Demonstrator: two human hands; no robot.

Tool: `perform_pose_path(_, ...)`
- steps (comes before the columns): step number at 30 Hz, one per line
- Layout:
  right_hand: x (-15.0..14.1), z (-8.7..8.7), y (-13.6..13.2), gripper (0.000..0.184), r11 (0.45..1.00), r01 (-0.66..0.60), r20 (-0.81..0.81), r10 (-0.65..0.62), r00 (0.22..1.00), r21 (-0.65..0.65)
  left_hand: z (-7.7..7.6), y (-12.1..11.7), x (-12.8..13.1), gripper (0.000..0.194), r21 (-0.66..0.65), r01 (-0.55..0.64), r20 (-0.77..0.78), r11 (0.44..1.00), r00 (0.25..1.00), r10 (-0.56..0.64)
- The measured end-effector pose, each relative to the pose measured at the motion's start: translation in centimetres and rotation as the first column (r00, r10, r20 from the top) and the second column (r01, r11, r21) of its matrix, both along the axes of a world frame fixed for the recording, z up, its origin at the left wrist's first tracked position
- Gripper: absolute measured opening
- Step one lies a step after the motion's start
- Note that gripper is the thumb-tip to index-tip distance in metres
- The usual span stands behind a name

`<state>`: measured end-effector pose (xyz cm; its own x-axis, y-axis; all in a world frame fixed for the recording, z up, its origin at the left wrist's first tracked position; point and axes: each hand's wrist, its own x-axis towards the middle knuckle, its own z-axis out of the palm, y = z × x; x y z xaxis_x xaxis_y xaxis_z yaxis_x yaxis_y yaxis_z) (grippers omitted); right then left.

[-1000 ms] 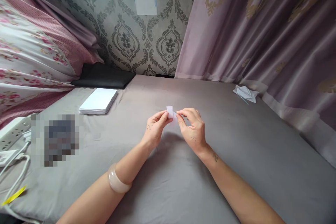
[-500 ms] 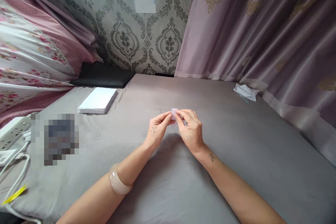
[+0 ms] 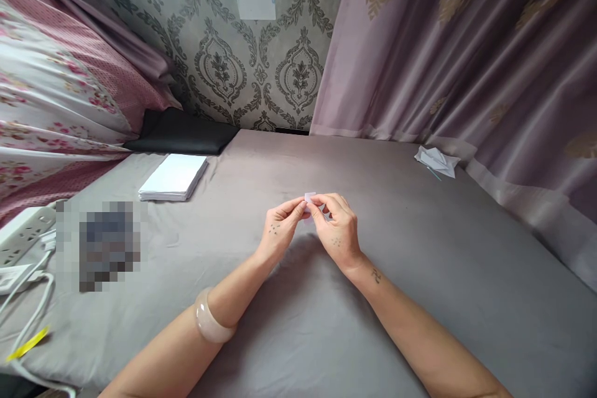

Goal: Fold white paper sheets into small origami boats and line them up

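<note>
Near the middle of the gray sheet [image 3: 420, 273], the left hand [image 3: 278, 227] and the right hand [image 3: 339, 230] are pinching a small pale paper piece [image 3: 310, 198] between closed thumbs and fingertips, its upper edge sticking up between them. Taking the white paper stack [image 3: 172, 175] as landmark, the piece is sitting to its right and nearer the viewer; a black folded item [image 3: 184, 132] is lying just behind the stack, a power strip [image 3: 25, 233] is resting to its left and nearer, and crumpled papers [image 3: 437, 161] are lying well apart to its right.

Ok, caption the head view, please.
Left hand and right hand pinch a small piece of paper above a grey sheet.
</note>
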<state>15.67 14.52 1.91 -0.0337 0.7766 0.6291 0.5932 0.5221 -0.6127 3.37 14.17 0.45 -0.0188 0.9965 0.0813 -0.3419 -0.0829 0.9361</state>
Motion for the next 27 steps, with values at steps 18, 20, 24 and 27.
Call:
perform_pose_path(18,0.12,0.88,0.0,0.012,0.987,-0.048,-0.068,0.038,0.997,-0.153,0.19,-0.02,-0.11,0.03,-0.016,0.036,-0.055,0.999,0.998,-0.037)
perform_pose_path(20,0.17,0.91,-0.01,0.012,0.985,-0.059,-0.08,0.047,0.996,-0.163,0.02,0.02,-0.17,0.03,-0.009,0.038,-0.071,0.999,0.997,-0.039)
perform_pose_path(24,0.21,0.92,-0.03,0.014,0.984,-0.057,-0.08,0.044,0.996,-0.169,-0.13,0.1,-0.31,0.032,0.009,0.05,-0.095,0.999,0.994,-0.049)
perform_pose_path(27,0.24,0.93,0.01,0.014,0.982,-0.062,-0.071,0.05,0.996,-0.178,-0.03,0.08,-0.31,0.032,0.003,0.059,-0.111,0.998,0.992,-0.059)
